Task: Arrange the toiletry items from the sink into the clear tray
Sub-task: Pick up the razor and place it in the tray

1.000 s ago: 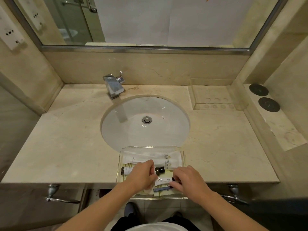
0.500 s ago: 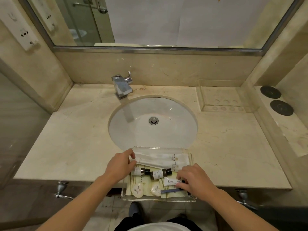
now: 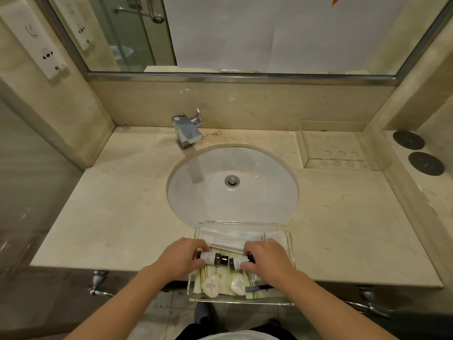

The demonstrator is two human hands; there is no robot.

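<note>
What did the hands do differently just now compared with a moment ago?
The left hand left the clear tray edge and now holds the left bottle. The right hand moved up from the tube to the right bottle. The soaps stayed put.

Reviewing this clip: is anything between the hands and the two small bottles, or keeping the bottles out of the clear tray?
Nothing visible. The left hand already holds the left bottle and the right hand holds the right bottle. Both bottles lie inside the clear tray, on the packets.
</note>
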